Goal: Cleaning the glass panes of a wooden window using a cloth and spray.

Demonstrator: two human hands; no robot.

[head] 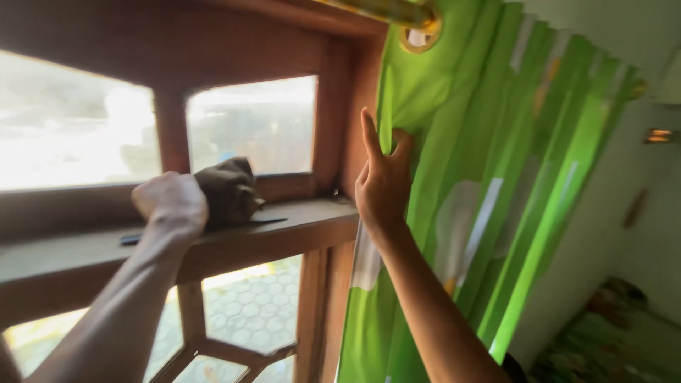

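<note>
My left hand [172,202] is shut on a dark brown cloth [228,190], pressing it onto the wooden window ledge [305,221]. My right hand [384,177] is raised beside the window frame and pinches the edge of a bright green curtain [489,177] between thumb and fingers, index finger pointing up. The curtain hangs in folds from a rod with a gold ring [420,35] at the top.
The brown wooden window frame [340,120] holds upper panes [252,120] full of bright daylight and lower panes [255,301] showing paving outside. A white wall [603,213] stands to the right, with a patterned green surface [610,333] at the lower right.
</note>
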